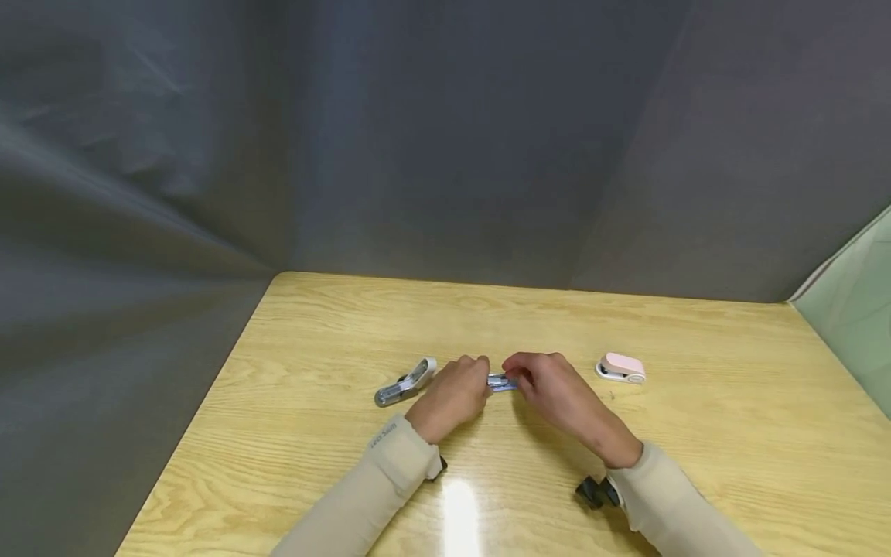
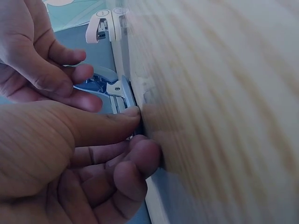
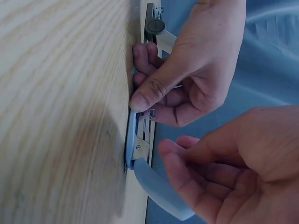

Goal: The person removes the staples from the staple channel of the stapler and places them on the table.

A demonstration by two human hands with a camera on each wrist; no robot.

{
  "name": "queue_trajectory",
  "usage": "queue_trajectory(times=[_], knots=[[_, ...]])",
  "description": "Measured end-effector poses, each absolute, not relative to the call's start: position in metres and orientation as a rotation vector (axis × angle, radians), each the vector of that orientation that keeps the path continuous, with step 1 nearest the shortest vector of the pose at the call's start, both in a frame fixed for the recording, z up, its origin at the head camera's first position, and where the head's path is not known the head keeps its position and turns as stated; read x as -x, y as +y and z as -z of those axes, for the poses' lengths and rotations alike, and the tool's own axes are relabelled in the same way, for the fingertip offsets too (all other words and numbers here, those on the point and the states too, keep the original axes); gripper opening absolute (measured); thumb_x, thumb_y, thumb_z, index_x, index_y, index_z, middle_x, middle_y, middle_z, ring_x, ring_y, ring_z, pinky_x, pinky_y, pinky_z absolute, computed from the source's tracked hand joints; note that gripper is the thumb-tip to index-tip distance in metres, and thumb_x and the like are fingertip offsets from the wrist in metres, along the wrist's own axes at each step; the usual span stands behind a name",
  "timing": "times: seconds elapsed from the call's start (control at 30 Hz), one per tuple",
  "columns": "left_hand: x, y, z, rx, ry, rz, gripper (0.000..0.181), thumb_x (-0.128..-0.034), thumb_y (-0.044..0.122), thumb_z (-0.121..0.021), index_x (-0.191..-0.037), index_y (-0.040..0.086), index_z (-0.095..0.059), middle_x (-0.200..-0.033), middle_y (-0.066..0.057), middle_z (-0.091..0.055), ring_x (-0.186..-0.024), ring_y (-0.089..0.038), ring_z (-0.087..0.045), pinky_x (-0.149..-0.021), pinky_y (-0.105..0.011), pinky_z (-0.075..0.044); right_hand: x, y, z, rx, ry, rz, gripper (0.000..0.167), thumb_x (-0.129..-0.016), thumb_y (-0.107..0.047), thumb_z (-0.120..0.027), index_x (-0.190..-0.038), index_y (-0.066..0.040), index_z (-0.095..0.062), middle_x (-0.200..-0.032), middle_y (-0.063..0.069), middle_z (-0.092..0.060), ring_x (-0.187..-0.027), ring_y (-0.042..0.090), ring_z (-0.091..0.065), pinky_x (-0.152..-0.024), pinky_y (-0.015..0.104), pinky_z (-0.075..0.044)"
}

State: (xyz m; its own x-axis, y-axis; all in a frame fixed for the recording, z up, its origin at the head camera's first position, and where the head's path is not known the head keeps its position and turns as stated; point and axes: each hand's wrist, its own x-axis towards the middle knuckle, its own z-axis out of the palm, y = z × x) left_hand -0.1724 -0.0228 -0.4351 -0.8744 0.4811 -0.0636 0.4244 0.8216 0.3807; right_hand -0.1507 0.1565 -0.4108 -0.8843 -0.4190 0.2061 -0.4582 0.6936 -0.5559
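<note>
A light blue stapler (image 1: 503, 383) lies on the table between the two hands, its cover swung up from the metal staple channel (image 3: 143, 128). My left hand (image 1: 459, 389) pinches the stapler's front end between thumb and fingers, low against the table. My right hand (image 1: 557, 394) is bent over the rear part, thumb and fingertips drawn together close to the raised blue cover (image 3: 161, 189). Whether those fingertips hold something small or touch the cover is hidden. Left of the left hand lies a grey and white stapler (image 1: 406, 383), opened wide.
A pink and white stapler (image 1: 622, 367) stands to the right of the right hand, beyond its fingers. The wooden table (image 1: 313, 333) meets dark sheeting (image 1: 445, 155) at the back and the left side.
</note>
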Motion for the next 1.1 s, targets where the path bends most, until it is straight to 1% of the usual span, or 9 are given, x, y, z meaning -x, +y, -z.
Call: queue_trajectory(times=[0.17, 0.4, 0.67, 0.77, 0.93, 1.1], knots=[[0.175, -0.026, 0.432, -0.715, 2.848, -0.538, 0.013, -0.1011, 0.015, -0.069, -0.095, 0.005, -0.063, -0.073, 0.0, -0.054, -0.057, -0.01, -0.045, -0.048, -0.024, -0.039, 0.155, 0.153, 0.412, -0.762, -2.854, -0.948, 0.014, -0.097, 0.007, -0.063, -0.106, 0.004, -0.074, -0.092, 0.008, -0.075, -0.063, 0.006, -0.054, -0.061, 0.027, -0.05], [0.177, -0.026, 0.431, -0.717, 2.857, -0.533, 0.013, -0.101, 0.014, -0.069, -0.095, 0.005, -0.062, -0.072, 0.0, -0.053, -0.057, -0.01, -0.044, -0.047, -0.023, -0.037, 0.159, 0.151, 0.413, -0.789, -2.86, -0.885, 0.015, -0.096, 0.008, -0.063, -0.104, 0.003, -0.075, -0.093, 0.008, -0.075, -0.07, 0.008, -0.059, -0.065, 0.03, -0.054], [0.18, -0.027, 0.428, -0.731, 2.877, -0.549, 0.017, -0.1021, 0.017, -0.068, -0.091, 0.006, -0.061, -0.07, -0.001, -0.053, -0.056, -0.011, -0.045, -0.047, -0.025, -0.039, 0.164, 0.146, 0.412, -0.819, -2.87, -0.851, 0.017, -0.094, 0.009, -0.063, -0.097, -0.002, -0.076, -0.085, 0.004, -0.072, -0.064, 0.009, -0.052, -0.06, 0.028, -0.048], [0.181, -0.027, 0.427, -0.728, 2.882, -0.546, 0.017, -0.1019, 0.017, -0.068, -0.091, 0.006, -0.061, -0.07, -0.001, -0.053, -0.056, -0.011, -0.045, -0.047, -0.025, -0.039, 0.165, 0.145, 0.412, -0.801, -2.877, -0.853, 0.017, -0.094, 0.009, -0.063, -0.097, -0.001, -0.076, -0.085, 0.004, -0.072, -0.062, 0.009, -0.051, -0.06, 0.028, -0.047], [0.179, -0.028, 0.428, -0.728, 2.901, -0.523, 0.017, -0.1013, 0.018, -0.069, -0.091, 0.007, -0.062, -0.072, -0.001, -0.053, -0.059, -0.012, -0.048, -0.05, -0.026, -0.041, 0.164, 0.145, 0.416, -0.765, -2.852, -0.856, 0.015, -0.094, 0.005, -0.066, -0.101, -0.002, -0.078, -0.091, 0.004, -0.074, -0.067, 0.01, -0.056, -0.064, 0.031, -0.051], [0.174, -0.026, 0.433, -0.748, 2.879, -0.517, 0.015, -0.0994, 0.016, -0.072, -0.094, 0.006, -0.063, -0.076, -0.003, -0.057, -0.062, -0.013, -0.052, -0.052, -0.027, -0.043, 0.159, 0.146, 0.425, -0.694, -2.841, -0.854, 0.01, -0.094, 0.001, -0.072, -0.1, -0.004, -0.078, -0.093, 0.003, -0.075, -0.073, 0.01, -0.061, -0.067, 0.035, -0.054]])
